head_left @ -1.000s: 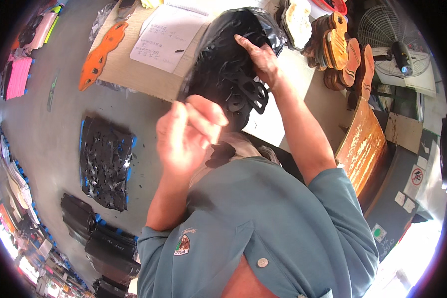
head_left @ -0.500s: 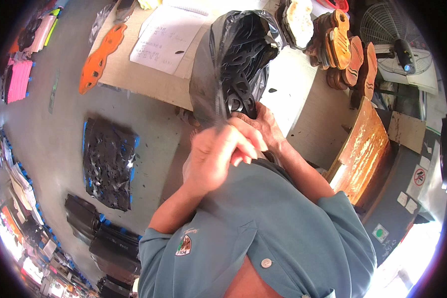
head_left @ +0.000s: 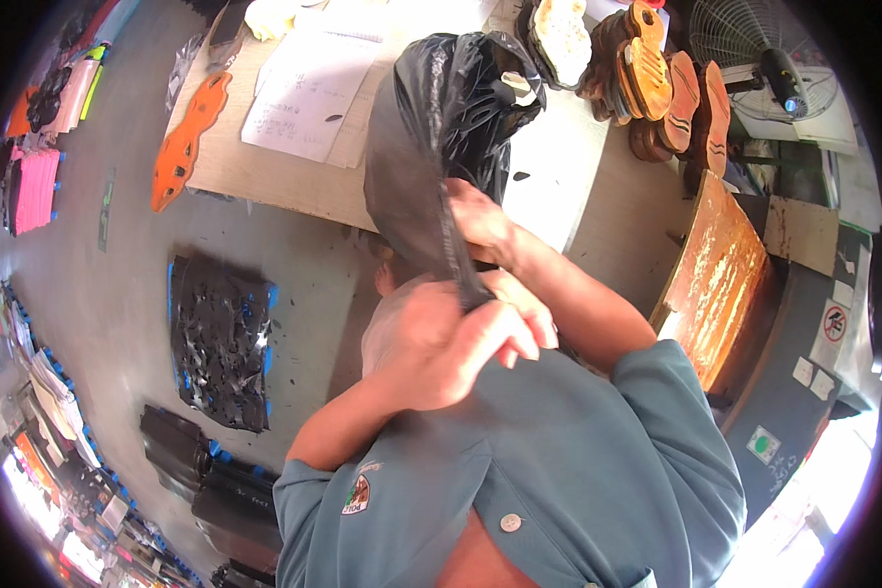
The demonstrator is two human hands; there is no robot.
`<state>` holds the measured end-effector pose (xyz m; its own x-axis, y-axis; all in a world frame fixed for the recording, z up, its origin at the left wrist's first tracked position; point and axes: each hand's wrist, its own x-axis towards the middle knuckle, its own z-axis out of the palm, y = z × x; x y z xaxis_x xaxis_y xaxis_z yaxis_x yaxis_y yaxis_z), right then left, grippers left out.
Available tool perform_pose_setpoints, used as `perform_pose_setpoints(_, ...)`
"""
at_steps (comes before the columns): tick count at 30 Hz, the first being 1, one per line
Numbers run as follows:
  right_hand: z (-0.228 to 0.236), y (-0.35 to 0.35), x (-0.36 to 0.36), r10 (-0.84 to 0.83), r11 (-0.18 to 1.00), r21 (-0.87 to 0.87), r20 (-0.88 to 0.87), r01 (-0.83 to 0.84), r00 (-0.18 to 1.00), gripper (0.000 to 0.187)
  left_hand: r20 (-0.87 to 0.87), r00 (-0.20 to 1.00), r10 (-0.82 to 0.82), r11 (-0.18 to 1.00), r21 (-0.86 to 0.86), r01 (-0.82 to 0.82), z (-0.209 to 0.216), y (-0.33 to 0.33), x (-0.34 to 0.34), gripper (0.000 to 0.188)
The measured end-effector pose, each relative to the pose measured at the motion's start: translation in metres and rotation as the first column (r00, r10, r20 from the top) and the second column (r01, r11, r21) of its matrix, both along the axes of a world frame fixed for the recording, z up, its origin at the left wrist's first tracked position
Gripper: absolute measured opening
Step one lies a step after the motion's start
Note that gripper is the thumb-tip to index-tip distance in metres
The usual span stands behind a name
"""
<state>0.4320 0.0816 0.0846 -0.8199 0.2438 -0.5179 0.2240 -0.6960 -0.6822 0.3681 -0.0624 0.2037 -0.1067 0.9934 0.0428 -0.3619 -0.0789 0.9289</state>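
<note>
A black plastic bag (head_left: 397, 176) stands at the table's front edge with its mouth open. Inside it lie several black cut-out pieces (head_left: 475, 137), shiny and with holes. My left hand (head_left: 451, 343) is closed on the bag's rim, pulling it into a taut strip towards my body. Beyond it, my right hand (head_left: 480, 223) is at the bag's mouth, against the black pieces. The bag's edge and the blur hide its fingertips, so I cannot make out whether it grips anything.
Written paper sheets (head_left: 309, 98) and an orange cut-out template (head_left: 191, 142) lie on the table (head_left: 294, 191). Stacked sole-shaped wooden forms (head_left: 647, 78) stand at the back right, beside a fan (head_left: 779, 78). A worn wooden board (head_left: 720, 284) leans on the right. Black sheet scrap (head_left: 220, 338) lies on the left.
My left hand has come down towards my body, drawing the bag's rim into a long strip. My right hand has shifted slightly left at the bag's mouth. The view has tilted a little.
</note>
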Motion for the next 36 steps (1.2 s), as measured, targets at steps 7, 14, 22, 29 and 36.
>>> perform_pose_setpoints(7,0.055,0.093,0.044,-0.246,0.042,0.995,0.095,-0.087,0.965,0.061,0.064,0.990,0.128,0.992,0.013,-0.129,0.009,-0.014,-0.011,0.035)
perform_pose_setpoints(14,0.003,0.191,0.000,-0.624,0.455,0.752,-0.113,0.477,0.773,0.023,-0.045,0.937,0.346,0.935,0.105,-0.340,0.027,-0.014,-0.026,0.042)
perform_pose_setpoints(22,0.169,0.197,0.002,-0.448,0.401,0.651,-0.474,0.644,0.758,0.012,0.088,0.846,0.526,0.810,0.252,-0.530,0.061,-0.013,-0.069,0.064)
perform_pose_setpoints(29,0.253,0.164,0.025,-0.417,0.188,0.815,-0.440,0.549,0.796,0.015,0.266,0.783,0.563,0.732,0.279,-0.621,0.105,-0.018,-0.103,0.056)
perform_pose_setpoints(36,0.174,0.162,0.059,-0.481,0.305,0.763,-0.393,0.570,0.784,0.013,-0.089,0.824,0.560,0.817,0.226,-0.530,0.060,-0.021,-0.075,0.050)
